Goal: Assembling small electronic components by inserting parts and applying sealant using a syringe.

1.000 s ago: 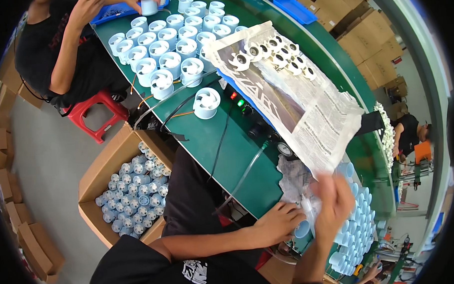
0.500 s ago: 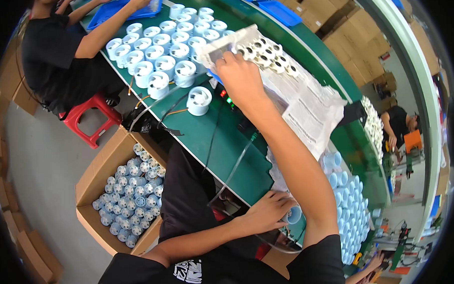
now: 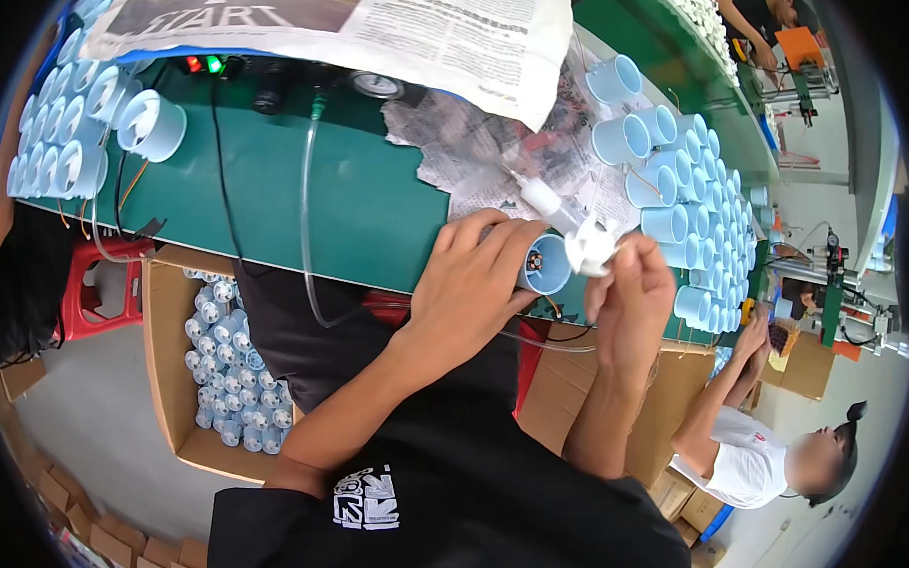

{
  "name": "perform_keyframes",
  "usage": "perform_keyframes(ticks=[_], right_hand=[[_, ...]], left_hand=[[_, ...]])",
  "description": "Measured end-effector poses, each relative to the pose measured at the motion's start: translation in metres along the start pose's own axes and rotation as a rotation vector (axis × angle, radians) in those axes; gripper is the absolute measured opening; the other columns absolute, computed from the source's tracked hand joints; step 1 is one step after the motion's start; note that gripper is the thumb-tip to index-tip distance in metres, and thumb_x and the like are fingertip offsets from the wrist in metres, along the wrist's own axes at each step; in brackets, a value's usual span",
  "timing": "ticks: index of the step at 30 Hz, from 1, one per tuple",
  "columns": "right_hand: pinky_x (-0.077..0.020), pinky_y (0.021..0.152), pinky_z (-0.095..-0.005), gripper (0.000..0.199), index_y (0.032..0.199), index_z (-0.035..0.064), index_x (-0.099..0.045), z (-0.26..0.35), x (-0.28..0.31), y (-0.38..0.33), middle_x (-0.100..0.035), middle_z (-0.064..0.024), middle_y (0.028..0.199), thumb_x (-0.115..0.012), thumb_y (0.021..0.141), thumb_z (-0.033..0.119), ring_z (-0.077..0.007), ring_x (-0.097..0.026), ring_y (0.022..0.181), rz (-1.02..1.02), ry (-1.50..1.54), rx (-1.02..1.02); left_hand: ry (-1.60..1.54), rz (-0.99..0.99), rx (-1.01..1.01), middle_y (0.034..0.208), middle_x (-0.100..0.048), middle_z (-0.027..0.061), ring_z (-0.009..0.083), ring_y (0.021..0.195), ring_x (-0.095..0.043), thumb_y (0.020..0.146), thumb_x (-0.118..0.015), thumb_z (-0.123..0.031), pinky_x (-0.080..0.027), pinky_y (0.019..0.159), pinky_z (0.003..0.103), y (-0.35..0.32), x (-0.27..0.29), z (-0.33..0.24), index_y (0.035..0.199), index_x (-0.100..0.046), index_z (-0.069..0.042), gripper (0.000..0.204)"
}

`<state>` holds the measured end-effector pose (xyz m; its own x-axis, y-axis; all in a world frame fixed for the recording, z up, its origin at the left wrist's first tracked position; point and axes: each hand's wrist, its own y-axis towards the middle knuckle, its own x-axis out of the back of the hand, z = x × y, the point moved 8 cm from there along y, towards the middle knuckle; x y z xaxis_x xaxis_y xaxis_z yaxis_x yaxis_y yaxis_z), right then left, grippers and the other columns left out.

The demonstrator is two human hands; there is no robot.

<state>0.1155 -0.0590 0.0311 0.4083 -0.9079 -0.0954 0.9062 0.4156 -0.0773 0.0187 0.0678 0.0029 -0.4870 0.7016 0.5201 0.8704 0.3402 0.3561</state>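
From my head camera I look down at my two hands over the edge of the green table (image 3: 352, 202). My left hand (image 3: 470, 288) is wrapped tight around a little light blue cup (image 3: 544, 264) — it lies on its side, with its open mouth turned toward my other hand, and I can see something dark inside it. My right hand (image 3: 630, 298) is just beside it, with the fingers pinched shut on a small white fan wheel (image 3: 590, 249) that sits right at the mouth of the cup. A white nozzle (image 3: 544, 198) pokes in from above and touches the fan wheel. Under all this lies crinkly paper (image 3: 450, 144), and a big newspaper (image 3: 386, 31) covers the far part of the table. To my right stand lots more blue cups (image 3: 691, 176) in rows, and another bunch (image 3: 64, 137) sits far off to my left. A thin clear tube (image 3: 307, 219) hangs down over the table edge. Below the table there is a cardboard box (image 3: 166, 344) full of small blue and white parts. A red stool (image 3: 95, 297) stands near it — and another person (image 3: 755, 444) in a white shirt works down on my right side.
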Motion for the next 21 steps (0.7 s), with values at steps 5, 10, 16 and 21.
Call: perform_keyframes(ticks=[5, 10, 16, 21], right_hand=[[-0.0394, 0.040, -0.0221, 0.013, 0.093, -0.0018, -0.057, -0.035, 0.005, -0.016, -0.057, -0.0045, 0.064, -0.058, 0.094, 0.011, -0.0102, -0.051, 0.047, 0.051, -0.084, -0.248], [-0.0365, 0.039, -0.0198, 0.013, 0.096, -0.0006, -0.056, -0.036, -0.005, -0.008, -0.057, -0.0029, 0.065, -0.060, 0.093, 0.011, -0.0067, -0.050, 0.048, 0.151, -0.209, -0.343], [-0.0249, 0.046, -0.0176, 0.022, 0.113, 0.0045, -0.057, -0.002, 0.009, -0.007, -0.048, 0.0049, 0.063, -0.061, 0.091, 0.008, -0.0002, -0.036, 0.052, 0.036, -0.346, -0.045], [-0.0350, 0.047, -0.0279, 0.017, 0.102, 0.0045, -0.069, 0.007, -0.031, -0.009, -0.051, -0.0039, 0.060, -0.065, 0.087, 0.008, -0.0117, -0.047, 0.052, 0.367, -0.805, 0.270]], left_hand=[[0.015, 0.065, 0.001, 0.117, -0.058, 0.0075, 0.0269, 0.112, -0.050, 0.063, -0.080, -0.011, -0.039, 0.093, 0.040, -0.002, -0.004, -0.001, 0.126, -0.049, -0.005, 0.071], [0.024, 0.017, 0.063, 0.115, -0.061, 0.0057, 0.0263, 0.111, -0.052, 0.062, -0.082, -0.011, -0.040, 0.091, 0.039, -0.002, -0.001, 0.002, 0.122, -0.056, -0.009, 0.066], [0.003, 0.002, 0.052, 0.115, -0.060, 0.0060, 0.0263, 0.110, -0.052, 0.063, -0.081, -0.011, -0.040, 0.091, 0.039, 0.001, -0.001, -0.002, 0.124, -0.055, -0.010, 0.066], [-0.008, 0.003, 0.043, 0.116, -0.059, 0.0042, 0.0259, 0.110, -0.052, 0.058, -0.082, -0.008, -0.040, 0.091, 0.039, 0.001, -0.007, 0.002, 0.125, -0.055, -0.011, 0.072]])
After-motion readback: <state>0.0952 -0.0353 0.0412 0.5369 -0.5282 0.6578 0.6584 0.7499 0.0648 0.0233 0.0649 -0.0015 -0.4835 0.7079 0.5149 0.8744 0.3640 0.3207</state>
